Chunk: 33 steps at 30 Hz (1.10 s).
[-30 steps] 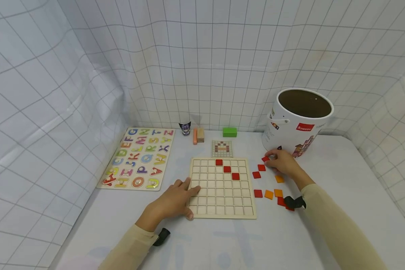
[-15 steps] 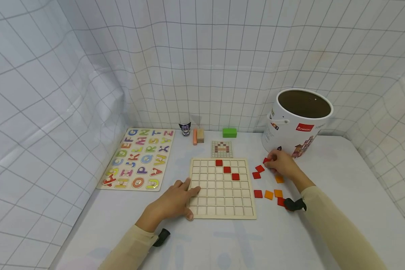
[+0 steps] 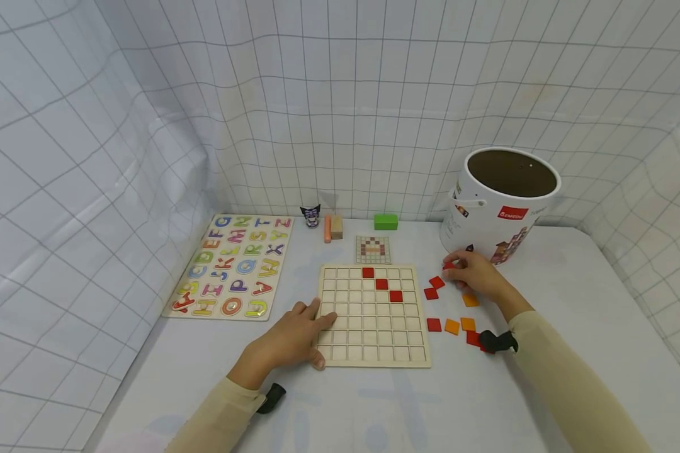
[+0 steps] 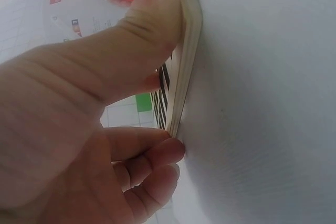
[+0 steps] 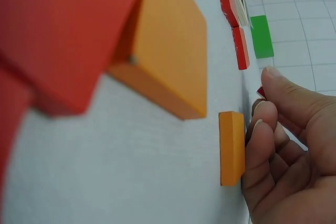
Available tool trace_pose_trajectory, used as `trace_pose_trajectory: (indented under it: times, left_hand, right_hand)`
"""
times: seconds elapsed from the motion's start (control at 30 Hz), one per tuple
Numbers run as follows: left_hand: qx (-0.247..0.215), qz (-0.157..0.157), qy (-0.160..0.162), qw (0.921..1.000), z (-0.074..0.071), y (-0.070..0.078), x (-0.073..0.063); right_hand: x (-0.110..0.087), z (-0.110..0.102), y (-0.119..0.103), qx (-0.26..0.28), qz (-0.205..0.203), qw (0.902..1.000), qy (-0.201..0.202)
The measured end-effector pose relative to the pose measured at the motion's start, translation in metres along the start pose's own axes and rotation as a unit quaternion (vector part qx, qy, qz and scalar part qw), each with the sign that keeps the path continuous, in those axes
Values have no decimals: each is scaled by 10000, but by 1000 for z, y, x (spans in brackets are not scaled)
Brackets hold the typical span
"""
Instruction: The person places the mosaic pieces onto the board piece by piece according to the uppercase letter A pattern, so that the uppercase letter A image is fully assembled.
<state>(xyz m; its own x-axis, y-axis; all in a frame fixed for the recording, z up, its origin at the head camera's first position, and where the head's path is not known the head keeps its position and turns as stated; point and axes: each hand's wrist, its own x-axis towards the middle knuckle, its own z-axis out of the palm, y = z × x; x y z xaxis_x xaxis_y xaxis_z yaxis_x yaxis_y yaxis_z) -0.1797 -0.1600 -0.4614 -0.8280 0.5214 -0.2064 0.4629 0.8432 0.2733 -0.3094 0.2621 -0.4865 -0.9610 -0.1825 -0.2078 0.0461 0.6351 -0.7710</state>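
A wooden grid board (image 3: pixel 369 363) lies flat, with red tiles (image 3: pixel 381 284) in several upper cells. My left hand (image 3: pixel 291 335) rests at its left side: the index finger reaches onto the grid and the thumb touches the lower left corner. In the left wrist view the thumb (image 4: pixel 152 14) lies along the board's edge (image 4: pixel 185 72). Between thumb and fingertips, my right hand (image 3: pixel 476 275) pinches a red square tile (image 3: pixel 449 266) in front of the bucket; in the right wrist view mostly its corner shows. Two loose red tiles (image 3: pixel 437 282) lie just left of that hand, an orange tile (image 3: pixel 471 300) below it.
More red and orange tiles (image 3: pixel 452 326) lie right of the board, some under the right wrist. A pattern card (image 3: pixel 373 250) sits behind the board. Farther back are a green block (image 3: pixel 386 222), a wooden block (image 3: pixel 337 228) and a figurine (image 3: pixel 311 216). A white bucket (image 3: pixel 481 226) stands right, an alphabet puzzle (image 3: pixel 232 270) left.
The right hand has shifted slightly while pinching the red tile, and one loose red tile beside it has turned and slid a little left. The left hand and board have stayed put.
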Motion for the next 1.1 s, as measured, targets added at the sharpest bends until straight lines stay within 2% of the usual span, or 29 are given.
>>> trace_pose_trajectory:
  times: [0.4,0.53,0.63,0.73,0.93,1.1]
  left_hand:
    - [-18,-1,14,10000,-2,1,0]
    - [-34,-6,1,10000,-2,1,-1]
    - [-41,-62,-41,10000,-2,1,-1]
    - [-41,-123,-94,9999,-2,0,-1]
    - [0,-103,-93,9999,-1,0,1]
    - [-25,-69,-68,10000,-1,0,1]
  right_hand:
    - [0,-3,-2,444,273,9986,-126]
    - [0,-3,-6,475,151,9987,-109]
    - [0,-1,-15,534,-51,9985,-104]
    - [0,2,-25,821,-177,9963,-203]
    - [1,15,-48,1625,-102,9856,-458]
    - [3,33,-64,1812,-66,9809,-702]
